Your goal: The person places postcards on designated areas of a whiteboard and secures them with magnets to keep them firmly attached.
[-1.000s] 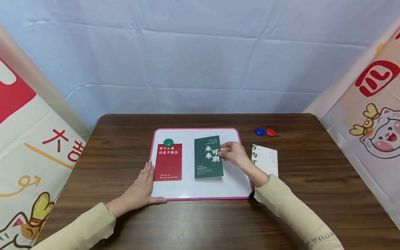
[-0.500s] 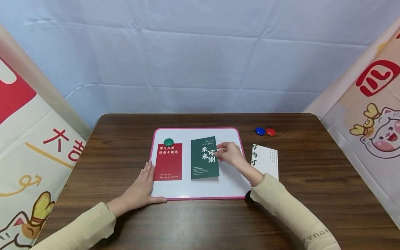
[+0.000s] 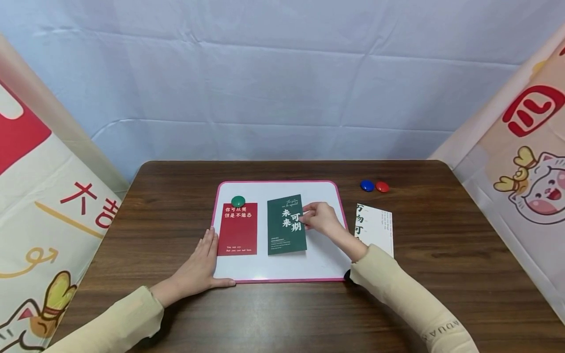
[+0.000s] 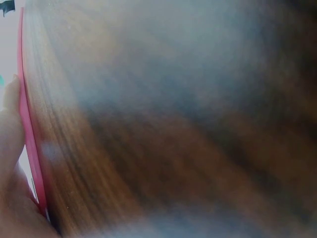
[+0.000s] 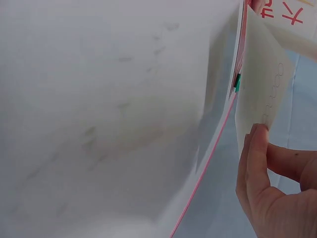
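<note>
We note a pale blue cloth [image 3: 282, 88] hanging behind a brown wood-grain tabletop [image 3: 282, 318].

The fingers of the right hand [image 3: 324, 218] pinch the green card [image 3: 284, 240] at its right edge. We find the card over the middle of the whiteboard [image 3: 282, 268], tilted; whether any edge touches the board we cannot tell. Its face reads "未来可期" in large white characters; the script above begins "The future", and the lines at lower left are too small to read. From the right wrist, its pale back shows a row of small outlined shapes. The fingers of the left hand [image 3: 198, 269] lie straight and side by side at the board's left edge, thumb apart along the lower pink rim [image 3: 291, 280].

Just beside that hand, the red card [image 3: 238, 235] lies on the board, reading "你可以哭 但是不能怂" and, below, "You can cry. But you can not lose." A green disc [image 3: 238, 201] overlaps its top edge.

Right of the board lies a white card [image 3: 380, 228]; we read "万物可", the rest hidden by the right sleeve [image 3: 410, 294], whose lettering we cannot read in full. Farther back sit a blue disc [image 3: 367, 186] and a red disc [image 3: 382, 187], side by side. The left banner [image 3: 66, 176] reads "大吉".
</note>
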{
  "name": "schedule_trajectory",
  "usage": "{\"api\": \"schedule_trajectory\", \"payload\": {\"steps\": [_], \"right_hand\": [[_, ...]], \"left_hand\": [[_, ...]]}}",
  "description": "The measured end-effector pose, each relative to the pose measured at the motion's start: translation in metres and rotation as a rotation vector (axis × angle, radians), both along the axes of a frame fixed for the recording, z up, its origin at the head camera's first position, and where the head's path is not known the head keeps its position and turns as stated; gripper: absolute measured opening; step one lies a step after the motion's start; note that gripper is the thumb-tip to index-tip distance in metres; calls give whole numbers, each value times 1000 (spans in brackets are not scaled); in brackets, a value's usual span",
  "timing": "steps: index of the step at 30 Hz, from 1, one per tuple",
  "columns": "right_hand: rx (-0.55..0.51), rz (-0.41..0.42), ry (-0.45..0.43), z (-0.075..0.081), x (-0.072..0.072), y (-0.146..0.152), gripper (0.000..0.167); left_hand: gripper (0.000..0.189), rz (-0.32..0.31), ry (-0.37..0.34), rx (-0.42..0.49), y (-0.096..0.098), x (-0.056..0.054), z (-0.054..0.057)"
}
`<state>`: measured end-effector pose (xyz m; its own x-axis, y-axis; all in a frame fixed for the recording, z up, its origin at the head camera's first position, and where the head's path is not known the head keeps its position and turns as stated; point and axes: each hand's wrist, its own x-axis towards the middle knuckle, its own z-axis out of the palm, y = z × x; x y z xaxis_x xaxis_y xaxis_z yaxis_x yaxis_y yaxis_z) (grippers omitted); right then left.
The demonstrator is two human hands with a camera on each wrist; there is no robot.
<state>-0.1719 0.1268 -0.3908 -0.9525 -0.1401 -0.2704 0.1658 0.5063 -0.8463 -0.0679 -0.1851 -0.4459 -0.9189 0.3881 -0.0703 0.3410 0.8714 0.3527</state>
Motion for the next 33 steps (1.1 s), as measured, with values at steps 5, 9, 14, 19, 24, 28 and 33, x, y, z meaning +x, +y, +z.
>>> {"api": "schedule_trajectory", "payload": {"steps": [5, 9, 14, 19, 24, 28, 33], "right_hand": [[5, -6, 1, 0, -1, -2, 30], [9, -8, -5, -1, -3, -3, 29], [10, -10, -9, -3, -4, -4, 29], [33, -4, -14, -5, -6, -5, 28], [51, 2, -10, -8, -7, -6, 28], [62, 9, -5, -11, -8, -6, 28], [87, 19, 0, -12, -9, -7, 28]], "left_hand": [[121, 2, -2, -3, 0, 0, 1], [120, 1, 5, -7, 0, 0, 0], [119, 1, 6, -7, 0, 0, 0], [119, -5, 3, 0, 0, 0, 2], [120, -5, 11, 6, -1, 0, 0], [120, -7, 11, 9, -2, 0, -1], [121, -7, 17, 17, -2, 0, -1]]}}
